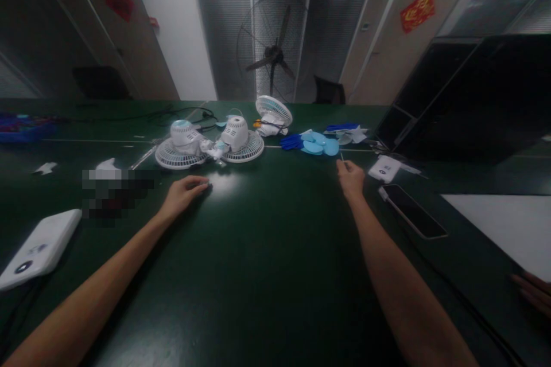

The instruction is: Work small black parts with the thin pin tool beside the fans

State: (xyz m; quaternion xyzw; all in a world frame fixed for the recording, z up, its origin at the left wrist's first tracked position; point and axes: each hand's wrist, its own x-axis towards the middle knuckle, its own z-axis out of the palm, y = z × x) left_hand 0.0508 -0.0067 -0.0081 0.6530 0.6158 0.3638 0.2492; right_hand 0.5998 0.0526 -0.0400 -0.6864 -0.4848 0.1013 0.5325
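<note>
1. Pinches a thin, pale rod (342, 156) between thumb and fingertips of the right hand (352, 178), grip narrow, just in front of the light-blue fan blades (323, 145)
2. Looks straight and slim at the rod's visible end, pointing upward and away; too small and blurred to name more exactly
3. Holds the left hand (183, 192) low over the green table (258, 264), thumb and fingers drawn close together; cannot tell whether anything sits between the tips
4. Lies beyond the left hand: a white desk fan (184, 136), face down on its round slatted grille, with a pale-blue patch on top of the motor housing
5. Rests just beside it, to the right: a second white fan (235, 133), also face down, with a vented, tapering housing
6. Stands farther back: a third white fan (270, 114), grille tilted upward, with a dark cord and a bit of orange about its lower part
7. Shows smooth, rounded, overlapping lobes on the light-blue fan blades, touching a dark-blue glove-like piece (291, 142) on their left
8. Includes, to the right of the right hand, a white box-shaped device (384, 168) and a dark-screened phone (414, 211)
</note>
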